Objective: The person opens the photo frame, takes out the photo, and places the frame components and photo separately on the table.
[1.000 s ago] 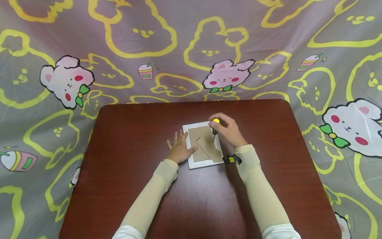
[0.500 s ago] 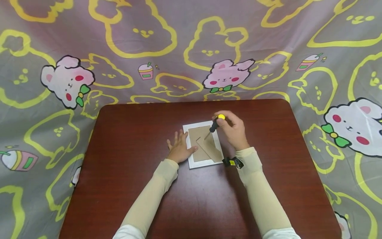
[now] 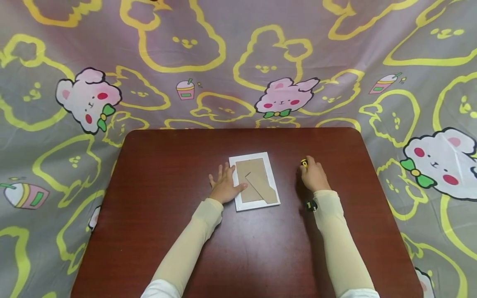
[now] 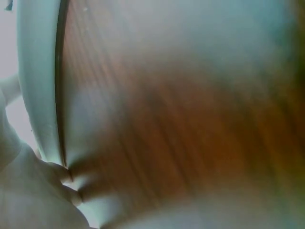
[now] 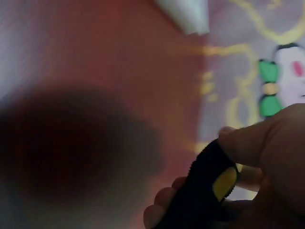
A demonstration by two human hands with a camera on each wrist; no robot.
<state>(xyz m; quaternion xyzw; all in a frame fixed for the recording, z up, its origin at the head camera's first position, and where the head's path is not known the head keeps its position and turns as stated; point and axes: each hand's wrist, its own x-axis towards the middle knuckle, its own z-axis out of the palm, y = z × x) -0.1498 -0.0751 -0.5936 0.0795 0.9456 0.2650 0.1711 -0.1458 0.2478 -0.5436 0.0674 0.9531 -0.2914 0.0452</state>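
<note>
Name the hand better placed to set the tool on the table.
The right hand, probably: it grips the tool over the table, right of the frame. The left hand lies at the frame's left edge, thumb on top.

Dk red-brown wood-grain table [image 3: 160, 174] w/ rounded far corners; grey-mauve fabric curtain [image 3: 231, 20] w/ yellow cartoon outlines hangs far, L & R.

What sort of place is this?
Probably a makeshift, curtained-off indoor workspace: cartoon-print fabric hangs behind and beside a brown table, where a white photo frame lies face down.
</note>
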